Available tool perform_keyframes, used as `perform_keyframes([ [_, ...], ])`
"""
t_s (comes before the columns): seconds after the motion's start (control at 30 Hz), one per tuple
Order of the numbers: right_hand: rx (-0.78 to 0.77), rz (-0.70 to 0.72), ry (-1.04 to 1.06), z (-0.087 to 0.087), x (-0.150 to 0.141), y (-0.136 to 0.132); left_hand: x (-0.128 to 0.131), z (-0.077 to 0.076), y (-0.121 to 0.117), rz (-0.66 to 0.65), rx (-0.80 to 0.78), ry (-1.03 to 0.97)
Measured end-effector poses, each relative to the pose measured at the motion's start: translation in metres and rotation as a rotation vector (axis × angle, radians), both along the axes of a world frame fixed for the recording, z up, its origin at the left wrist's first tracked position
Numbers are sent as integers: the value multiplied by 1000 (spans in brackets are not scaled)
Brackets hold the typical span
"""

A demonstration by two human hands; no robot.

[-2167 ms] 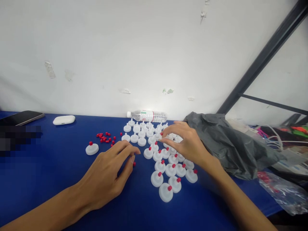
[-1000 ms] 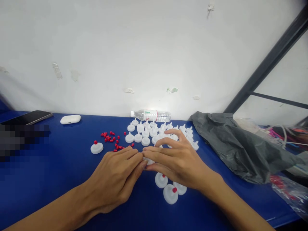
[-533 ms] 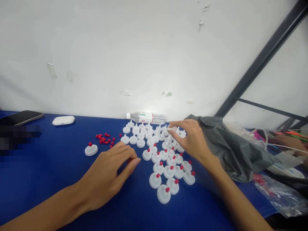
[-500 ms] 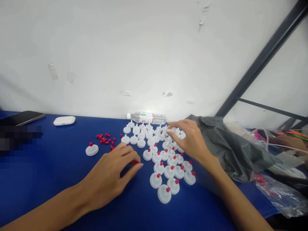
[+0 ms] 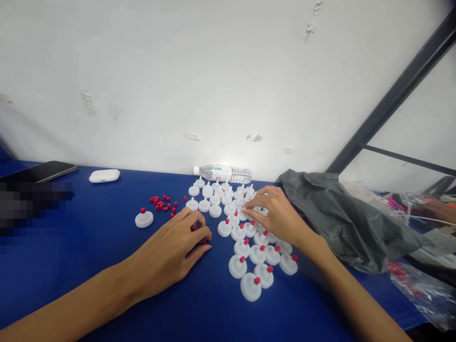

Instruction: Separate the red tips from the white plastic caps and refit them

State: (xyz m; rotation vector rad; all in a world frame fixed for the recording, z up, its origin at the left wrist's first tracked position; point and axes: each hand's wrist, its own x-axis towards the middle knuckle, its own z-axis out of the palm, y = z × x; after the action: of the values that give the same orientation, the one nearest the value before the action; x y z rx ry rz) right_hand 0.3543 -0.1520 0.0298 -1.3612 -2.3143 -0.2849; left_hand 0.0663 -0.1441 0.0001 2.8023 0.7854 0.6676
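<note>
My left hand [image 5: 173,242] hovers low over the blue table with curled fingers, and small red caps [image 5: 204,241] show between the thumb and fingers. Among the crowded white nozzle caps, my right hand [image 5: 281,216] pinches a white nozzle cap [image 5: 243,214] by its thin spout; the fingers partly cover it. Nearer to me stand several white nozzle caps with red tips [image 5: 238,267]. Behind them are several bare white nozzle caps [image 5: 204,205] with spouts upward. Loose red caps [image 5: 161,205] lie scattered beyond my left hand.
One red-tipped white cap [image 5: 144,219] sits apart on the left. A clear bottle [image 5: 224,174] lies along the wall. Farther left are a white case [image 5: 104,175] and a phone [image 5: 53,171]. A grey plastic bag [image 5: 331,213] and a clear bag [image 5: 427,294] lie right.
My right hand has come nearer and lower, bringing its fingertips down among the white caps. My left hand stays nearly in place, with more red showing between its fingers. The view has shifted slightly.
</note>
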Motion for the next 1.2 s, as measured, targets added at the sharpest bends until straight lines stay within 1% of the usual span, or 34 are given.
perform_keyframes([
  [0.13,-40,-23,-24,-1,-1,1,1,0,-1,1,-9,14],
  [0.23,-66,-32,27,4,-3,-3,1,0,-1,8,-11,21],
  [0.3,-79,3,89,9,-6,-7,1,0,-1,10,-14,17],
  [0.37,-122,70,119,13,-10,-12,1,1,-1,16,-20,1],
  [0.47,-212,158,65,15,-16,-17,1,2,-2,31,-24,-39],
  [0.53,-239,191,23,13,-19,-18,1,3,-2,35,-16,-66],
  [0.63,-189,184,29,10,-19,-16,1,5,-3,42,11,-96],
  [0.73,-44,164,95,9,-19,-15,1,8,-4,61,50,-135],
  [0.8,36,179,129,9,-22,-16,2,9,-4,71,75,-172],
  [0.87,49,199,138,9,-27,-19,2,10,-6,80,95,-206],
  [1.0,19,275,154,10,-41,-29,5,11,-7,90,179,-221],
  [1.2,92,428,118,11,-55,-37,10,12,-8,60,339,-174],
])
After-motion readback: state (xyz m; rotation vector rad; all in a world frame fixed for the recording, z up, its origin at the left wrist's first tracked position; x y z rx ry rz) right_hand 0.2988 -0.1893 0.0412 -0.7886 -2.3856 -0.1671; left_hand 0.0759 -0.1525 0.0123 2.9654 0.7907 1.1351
